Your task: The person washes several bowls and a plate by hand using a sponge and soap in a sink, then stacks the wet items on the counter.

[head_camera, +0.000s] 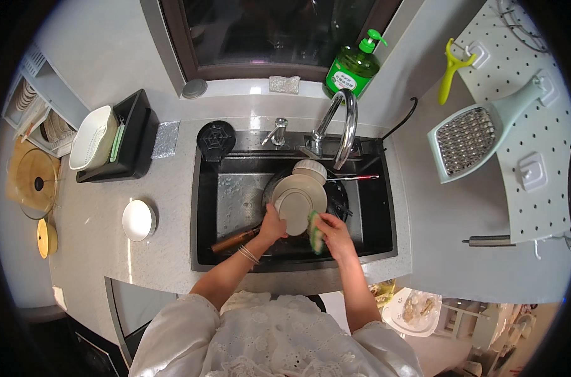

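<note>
My left hand [272, 224] grips the left edge of a small pale dish [296, 213], tilted over the black sink [229, 198]. Between the fingers of my right hand [333, 233] is a green and yellowish sponge [316, 233], close to the dish's right rim. Behind the dish lies a larger cream plate [309, 185], and beyond that a ribbed white bowl [310, 169]. These rest over a dark pan [339, 195] whose wooden handle [236, 239] points to the lower left. A utensil with a red handle [361, 177] lies across the right side.
A chrome faucet [347, 127] arches over the sink's back. Behind it stands a green soap pump bottle [352, 68]. On the left counter are a white bowl [138, 220] and a black bin [134, 141] holding a white colander [94, 136]. A grater [469, 139] hangs at right.
</note>
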The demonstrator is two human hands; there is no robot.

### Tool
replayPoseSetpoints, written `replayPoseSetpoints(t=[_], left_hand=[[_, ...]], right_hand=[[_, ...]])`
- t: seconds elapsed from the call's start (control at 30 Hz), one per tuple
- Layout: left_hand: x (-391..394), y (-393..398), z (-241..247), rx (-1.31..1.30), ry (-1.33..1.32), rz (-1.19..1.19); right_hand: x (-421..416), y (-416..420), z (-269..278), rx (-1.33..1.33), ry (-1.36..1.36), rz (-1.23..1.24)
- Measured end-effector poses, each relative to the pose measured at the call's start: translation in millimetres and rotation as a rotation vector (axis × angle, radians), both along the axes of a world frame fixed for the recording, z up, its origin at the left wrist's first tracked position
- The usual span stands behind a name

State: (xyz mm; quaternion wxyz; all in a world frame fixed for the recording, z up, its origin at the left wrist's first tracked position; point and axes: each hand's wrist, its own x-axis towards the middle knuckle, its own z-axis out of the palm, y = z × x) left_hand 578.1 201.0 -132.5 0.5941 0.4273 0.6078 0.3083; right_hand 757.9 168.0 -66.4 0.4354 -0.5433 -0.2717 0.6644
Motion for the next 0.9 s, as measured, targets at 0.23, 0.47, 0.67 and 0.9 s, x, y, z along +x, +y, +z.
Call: replayPoseSetpoints(t=[0.23, 0.47, 0.67, 0.9], left_hand=[[31, -20, 28, 0.261, -0.070, -0.078], [34, -3, 50, 0.888, 0.224, -0.034], [24, -1, 81, 0.558, 0.435, -0.459], [24, 38, 55, 0.418, 0.538, -0.669]], right_hand=[[-5, 17, -55, -0.184, -0.079, -0.326], [-35, 14, -62, -0.439, 0.440, -0.192], [28, 55, -66, 0.077, -0.996, 0.249], [4, 50, -10, 0.302, -1.427, 0.393]])
